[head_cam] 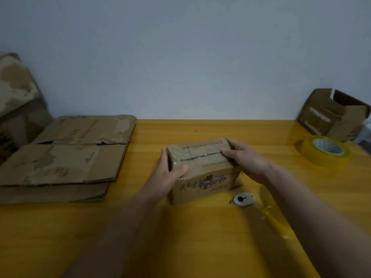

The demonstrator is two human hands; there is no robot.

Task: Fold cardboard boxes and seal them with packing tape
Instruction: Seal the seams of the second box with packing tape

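Small cardboard box (202, 169) at table (200, 247) centre, left hand (167, 177) gripping its 9 o'clock end, right hand (244, 157) gripping its 3 o'clock end, tape roll (324, 150) toward 2 o'clock, flattened cartons (66, 157) toward 9 o'clock.

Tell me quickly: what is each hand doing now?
Left hand: grips the left end of the small cardboard box.
Right hand: fingers curled over the box's top flaps, holding them down.

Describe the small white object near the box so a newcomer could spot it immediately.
On the yellow table, look just right of the small box that both hands hold. The white oval object lies flat there, near the camera. Unlike the yellow tape roll farther back, it is pale with a dark keyhole-shaped mark.
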